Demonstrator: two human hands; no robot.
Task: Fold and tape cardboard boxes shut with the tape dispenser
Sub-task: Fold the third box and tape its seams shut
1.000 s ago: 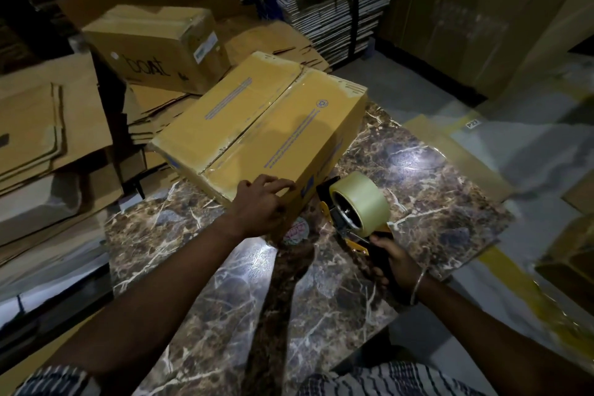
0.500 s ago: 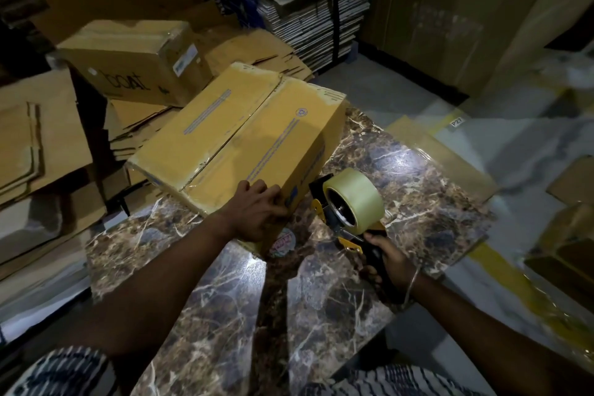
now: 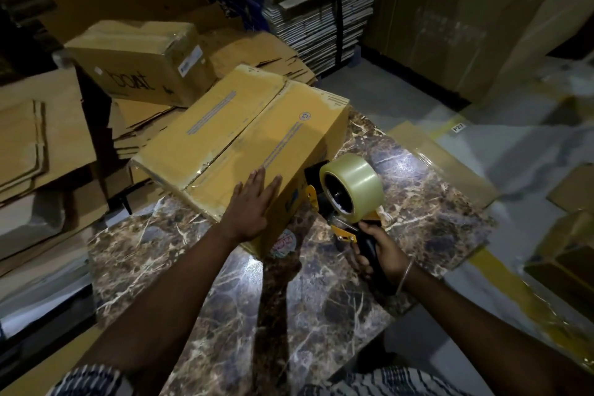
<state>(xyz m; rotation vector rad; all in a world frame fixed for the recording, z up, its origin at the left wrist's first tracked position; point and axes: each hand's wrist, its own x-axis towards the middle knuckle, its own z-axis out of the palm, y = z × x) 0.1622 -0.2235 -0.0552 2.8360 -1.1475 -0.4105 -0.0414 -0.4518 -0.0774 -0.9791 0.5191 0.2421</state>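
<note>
A yellow cardboard box (image 3: pixel 225 138) lies on the marble table (image 3: pixel 289 315), its two top flaps folded shut along a centre seam. My left hand (image 3: pixel 252 207) presses flat on the box's near corner with straight fingers. My right hand (image 3: pixel 382 254) grips the black handle of the tape dispenser (image 3: pixel 347 199). The dispenser carries a roll of clear tape, and its front end sits against the box's right side wall.
A second brown box (image 3: pixel 138 61) sits behind on stacks of flattened cardboard (image 3: pixel 38 138) at the left. Bundled flat cartons (image 3: pixel 318 6) stand at the back. Grey floor with yellow lines (image 3: pixel 501 270) lies to the right, with more cardboard (image 3: pixel 572 244) at its edge.
My left hand has gone from curled over the box's near edge to lying flat on its top. The tape dispenser stays at the box's right side.
</note>
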